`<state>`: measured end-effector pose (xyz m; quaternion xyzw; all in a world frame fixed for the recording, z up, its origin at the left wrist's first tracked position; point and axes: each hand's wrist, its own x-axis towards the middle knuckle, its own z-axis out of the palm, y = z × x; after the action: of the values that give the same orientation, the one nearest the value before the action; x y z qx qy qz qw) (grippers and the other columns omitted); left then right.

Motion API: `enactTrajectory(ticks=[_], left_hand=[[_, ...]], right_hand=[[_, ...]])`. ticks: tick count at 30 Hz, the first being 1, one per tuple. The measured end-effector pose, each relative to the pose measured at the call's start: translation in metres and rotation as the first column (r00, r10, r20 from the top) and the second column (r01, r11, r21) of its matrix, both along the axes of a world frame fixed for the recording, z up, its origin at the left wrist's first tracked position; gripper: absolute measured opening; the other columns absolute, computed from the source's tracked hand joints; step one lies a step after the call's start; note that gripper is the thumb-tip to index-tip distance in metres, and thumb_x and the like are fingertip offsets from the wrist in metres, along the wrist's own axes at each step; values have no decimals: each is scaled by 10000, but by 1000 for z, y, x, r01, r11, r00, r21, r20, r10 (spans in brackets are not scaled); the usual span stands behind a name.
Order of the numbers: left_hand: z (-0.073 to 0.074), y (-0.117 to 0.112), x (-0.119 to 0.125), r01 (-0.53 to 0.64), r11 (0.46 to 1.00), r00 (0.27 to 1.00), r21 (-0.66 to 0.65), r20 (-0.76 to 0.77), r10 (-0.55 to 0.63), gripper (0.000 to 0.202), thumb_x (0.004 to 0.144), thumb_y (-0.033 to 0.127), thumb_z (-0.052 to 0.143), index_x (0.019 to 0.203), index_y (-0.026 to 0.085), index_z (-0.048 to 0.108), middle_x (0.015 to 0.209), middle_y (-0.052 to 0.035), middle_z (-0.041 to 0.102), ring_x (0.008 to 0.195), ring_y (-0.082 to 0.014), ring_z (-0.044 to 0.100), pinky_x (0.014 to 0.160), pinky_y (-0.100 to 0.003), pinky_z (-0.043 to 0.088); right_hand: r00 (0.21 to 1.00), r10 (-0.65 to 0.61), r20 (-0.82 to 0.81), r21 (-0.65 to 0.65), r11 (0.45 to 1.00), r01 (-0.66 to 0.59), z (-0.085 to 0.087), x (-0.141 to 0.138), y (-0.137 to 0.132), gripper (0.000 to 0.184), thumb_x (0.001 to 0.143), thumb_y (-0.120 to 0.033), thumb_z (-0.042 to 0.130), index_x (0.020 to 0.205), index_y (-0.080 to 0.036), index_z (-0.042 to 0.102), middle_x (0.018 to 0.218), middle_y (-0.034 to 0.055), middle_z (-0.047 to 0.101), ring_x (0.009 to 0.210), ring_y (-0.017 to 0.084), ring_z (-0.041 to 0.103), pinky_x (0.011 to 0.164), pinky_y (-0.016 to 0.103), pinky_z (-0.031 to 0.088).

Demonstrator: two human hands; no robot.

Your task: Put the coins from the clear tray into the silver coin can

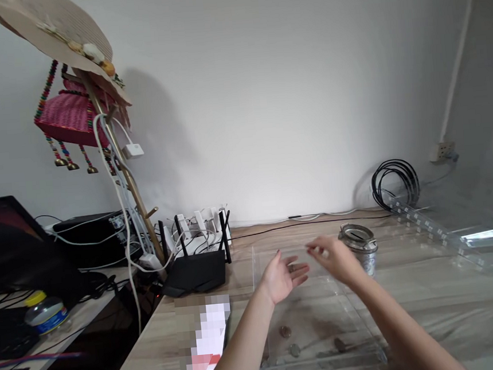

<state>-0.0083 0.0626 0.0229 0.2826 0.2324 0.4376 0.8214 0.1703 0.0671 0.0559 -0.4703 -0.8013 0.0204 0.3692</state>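
**Two hands over clear tray, coin in left palm**

Counts: one clear shallow plastic tray (364, 347) on the pale wood-grain bench (455, 305); about four small round coins (285, 332) loose on the tray floor near its front edge, maybe more, too blurred to tell; one small round coin (292, 268) in the palm; one glass jar with slotted metal lid (359, 246) standing upright just behind the tray's far right corner.

Left hand (280, 277): forearm comes up from bottom centre, palm turned up and cupped above the far half of the tray, fingers (300, 271) spread loosely open. The coin rests on the palm, not pinched.

Right hand (334, 258): forearm enters from lower right, hand raised above the tray, back of the hand to the camera, fingers (315, 250) drawn together at the tips and pointing toward the left palm, near it but apart. Cannot tell if anything is pinched between them. Hand sits just in front of the jar, partly overlapping it in view.

Rest: one black router with upright antennas (197, 270) at the bench's back left, one white power strip with plugs (198, 229) behind it, one coil of black cable (395, 180) against the wall, one woven straw hat (49, 29) and one pink woven basket bag (67, 114) on a wooden stand, one plastic bottle with yellow cap (45, 312) far left.
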Motion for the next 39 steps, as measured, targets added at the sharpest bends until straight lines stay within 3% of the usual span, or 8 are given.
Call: enactTrajectory(ticks=[3, 9, 14, 18, 27, 30, 33, 39], left_hand=[[1, -1, 2, 64, 997, 997, 53, 35, -66, 458, 800, 491, 318, 803, 93, 544, 719, -80, 570, 659, -138, 549, 668, -269, 404], [7, -7, 3, 157, 980, 987, 120, -41, -153, 458, 795, 515, 306, 877, 130, 540, 843, -97, 578, 743, -155, 562, 715, -305, 405], [-2, -3, 2, 103, 986, 934, 134, -354, -50, 432, 759, 497, 404, 1018, 164, 497, 909, -117, 592, 817, -218, 576, 640, -318, 423], [-14, 2, 4, 62, 974, 813, 219, -577, 78, 365, 740, 434, 454, 949, 145, 532, 868, -111, 595, 750, -187, 576, 559, -257, 414], [2, -6, -4, 286, 755, 319, 590, -802, 505, 181, 675, 179, 482, 777, 163, 630, 795, -84, 619, 742, -183, 548, 609, -264, 403], [11, -27, -15, 552, 718, 75, 425, -882, 465, 161, 641, 150, 499, 721, 177, 635, 705, -62, 616, 633, -178, 544, 594, -276, 401], [9, -53, -25, 701, 678, -155, 221, -880, 448, 215, 569, 197, 588, 780, 174, 620, 767, -63, 609, 666, -190, 549, 589, -267, 401], [-10, -75, -38, 801, 557, -175, 218, -805, 567, 228, 676, 159, 463, 887, 174, 546, 893, -63, 572, 749, -156, 540, 618, -233, 393]], right_hand=[[972, 218, 83, -160, 966, -203, -16, -35, -8, 206, 727, -226, 435, 832, -220, 611, 805, 22, 594, 676, 124, 519, 601, 217, 351], [986, 165, 23, -193, 968, -158, -13, -34, -7, 100, 675, -201, 472, 716, -191, 562, 707, 5, 578, 597, 112, 496, 546, 206, 328], [917, -381, -119, -48, 925, 378, 14, 33, 3, 237, 727, -393, 441, 756, -218, 598, 659, 26, 587, 571, 133, 492, 512, 229, 304], [757, -653, -31, -125, 754, 645, 17, 83, 15, 210, 678, -377, 478, 739, -235, 620, 730, 44, 621, 628, 168, 517, 480, 240, 279], [758, -636, 146, -115, 750, 652, 33, 74, 20, 201, 649, -260, 473, 718, -191, 648, 812, 102, 611, 732, 206, 536, 530, 267, 319], [867, -489, 96, 12, 872, 490, 22, 41, -1, 255, 727, -269, 400, 809, -180, 625, 840, 86, 613, 748, 178, 536, 568, 253, 331], [970, 9, 244, -268, 962, 59, -7, 1, -26, 203, 707, -258, 441, 779, -200, 622, 746, 37, 627, 658, 137, 544, 541, 218, 329], [778, 389, 494, -499, 859, -113, -41, -12, -40, 290, 510, -167, 591, 794, -214, 623, 784, 24, 626, 703, 175, 546, 542, 226, 322]])
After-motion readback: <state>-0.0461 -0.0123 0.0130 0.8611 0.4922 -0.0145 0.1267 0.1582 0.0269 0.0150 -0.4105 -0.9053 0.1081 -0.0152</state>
